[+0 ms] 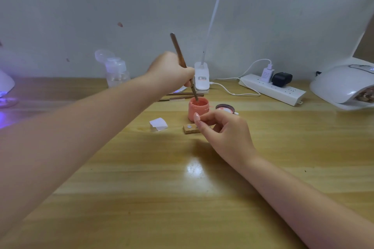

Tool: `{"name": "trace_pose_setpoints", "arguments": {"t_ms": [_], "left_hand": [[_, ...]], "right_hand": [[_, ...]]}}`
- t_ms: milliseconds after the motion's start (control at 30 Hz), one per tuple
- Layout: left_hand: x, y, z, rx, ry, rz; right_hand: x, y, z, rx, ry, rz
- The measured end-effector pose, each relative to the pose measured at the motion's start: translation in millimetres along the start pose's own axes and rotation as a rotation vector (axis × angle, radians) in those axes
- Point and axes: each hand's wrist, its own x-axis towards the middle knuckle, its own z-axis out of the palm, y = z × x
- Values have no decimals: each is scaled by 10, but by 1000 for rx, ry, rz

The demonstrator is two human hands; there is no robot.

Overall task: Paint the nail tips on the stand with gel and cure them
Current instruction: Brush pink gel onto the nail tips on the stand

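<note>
Fingers of the left hand (172, 68) pinch a slim brown wooden-handled brush (183, 62), its tip lowered into the open round coral-pink gel jar (198, 110), evidently to load colour. Head view: the left forearm reaches diagonally across the pale wooden table (141, 188), wrist raised so the brush slopes steeply down into the jar. The right hand (224, 129) lies just in front of the jar, fingers curled; whether it holds anything cannot be told (it may be steadying the small tan wooden block stand (190, 129), which it partly covers). One pale disc shows on the stand; no painted tip is visible. The white domed curing lamp (342, 85) waits at far right, well apart.
</note>
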Motion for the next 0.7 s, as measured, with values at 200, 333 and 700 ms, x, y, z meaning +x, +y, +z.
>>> {"name": "trace_pose_setpoints", "arguments": {"t_ms": [200, 333, 700], "left_hand": [[156, -18, 204, 199, -69, -4], [141, -33, 270, 221, -88, -13], [132, -72, 220, -13, -30, -86]], "right_hand": [[3, 19, 14, -2, 14, 2], [9, 23, 17, -6, 11, 6], [7, -5, 14, -1, 10, 17]]}}
